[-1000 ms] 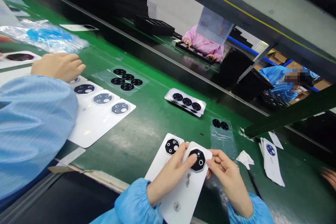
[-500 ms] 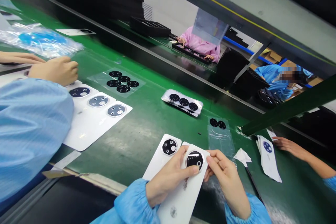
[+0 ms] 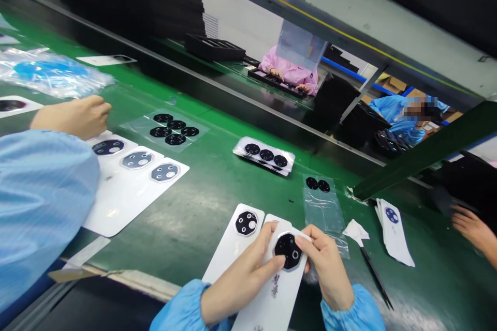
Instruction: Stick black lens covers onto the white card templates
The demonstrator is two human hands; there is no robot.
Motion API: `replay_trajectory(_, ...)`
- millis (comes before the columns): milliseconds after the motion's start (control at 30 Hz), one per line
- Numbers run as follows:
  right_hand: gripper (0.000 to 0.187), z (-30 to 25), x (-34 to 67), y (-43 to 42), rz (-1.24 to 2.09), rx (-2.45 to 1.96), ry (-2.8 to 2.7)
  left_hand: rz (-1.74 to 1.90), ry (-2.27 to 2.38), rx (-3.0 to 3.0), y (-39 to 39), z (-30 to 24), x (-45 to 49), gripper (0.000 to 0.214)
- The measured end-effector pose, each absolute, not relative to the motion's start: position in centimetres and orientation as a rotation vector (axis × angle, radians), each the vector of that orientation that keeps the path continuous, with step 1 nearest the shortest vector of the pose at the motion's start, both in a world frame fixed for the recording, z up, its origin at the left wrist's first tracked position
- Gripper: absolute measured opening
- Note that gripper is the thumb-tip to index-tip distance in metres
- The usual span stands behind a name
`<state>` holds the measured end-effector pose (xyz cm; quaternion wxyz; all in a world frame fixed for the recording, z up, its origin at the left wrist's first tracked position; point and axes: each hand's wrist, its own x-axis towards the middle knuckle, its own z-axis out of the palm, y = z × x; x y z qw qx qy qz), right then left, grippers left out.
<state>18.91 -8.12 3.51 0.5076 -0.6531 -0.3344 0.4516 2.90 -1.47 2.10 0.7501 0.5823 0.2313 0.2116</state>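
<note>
A white phone back cover [image 3: 277, 292] with a black camera lens plate [image 3: 288, 252] at its top is held tilted at the front of the bench. My left hand [image 3: 240, 276] grips it from the left, fingers behind, its thumb on the plate's lower left. From the right, my right hand [image 3: 326, 264] pinches the upper corner, with the thumb tip at the plate's upper right edge. Behind my left hand lie more white covers, one of them showing its black lens plate [image 3: 246, 223]. Black tweezers [image 3: 376, 276] and a crumpled white cloth [image 3: 355, 231] lie beside my right hand.
Clear film with two black plates [image 3: 323, 217] lies ahead; another film holds several plates [image 3: 175, 130]. A white stack [image 3: 264, 156] sits mid-bench. Covers [image 3: 394, 235] lie right, near a green post [image 3: 419, 155] and a co-worker's hand [image 3: 471, 225]. Another co-worker's blue sleeve [image 3: 46, 207] fills the left.
My right thumb has moved left onto the lens plate's edge, and my left thumb has shifted lower left on it. The co-worker's hand at right has moved away from the covers there.
</note>
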Motion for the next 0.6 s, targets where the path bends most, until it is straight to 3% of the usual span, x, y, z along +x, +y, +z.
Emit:
replay_trajectory(100,0.042,3.7,18.6,-8.1,1.076,-1.617,-0.842,0.495,0.484,1.115,-1.7,2.2,3.8,0.03)
replay_trajectory(333,0.037,4.5,17.6,-8.5,0.783,-1.715,-1.158,0.531,0.58,1.171,-1.3,3.0,4.7,0.037)
replay_trajectory(600,0.045,1.0,18.0,-11.6,1.226,-1.505,-1.056,0.816,0.86,1.034,0.1,2.9,3.6,0.039)
